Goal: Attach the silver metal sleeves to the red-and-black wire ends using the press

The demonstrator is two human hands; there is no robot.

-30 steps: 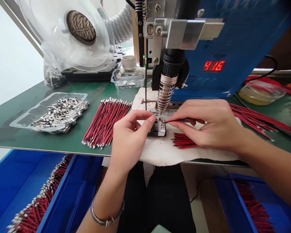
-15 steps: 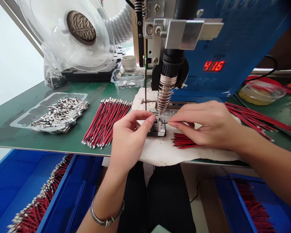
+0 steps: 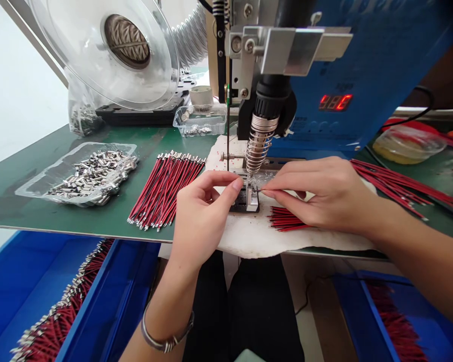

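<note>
My left hand [image 3: 203, 211] is pinched with thumb and forefinger at the left side of a small metal jig [image 3: 249, 197] under a coiled soldering tip [image 3: 258, 146]. What the fingers hold is hidden. My right hand [image 3: 324, 193] pinches a thin red wire [image 3: 266, 190] whose end points into the jig from the right. Under my right palm lies a small bundle of red wires [image 3: 285, 219] on a white cloth pad [image 3: 256, 236].
A bundle of red and black wires [image 3: 166, 188] lies left of the jig, beside a clear tray of metal terminals [image 3: 88, 173]. A clear spool [image 3: 124, 48] stands at the back left. The blue machine [image 3: 362, 65] shows a red display. Blue bins [image 3: 60, 296] with wires sit below.
My right hand has slid left, bringing the red wire's end into the jig, and now hides most of the wire. The red display reading has changed. My left hand has stayed put.
</note>
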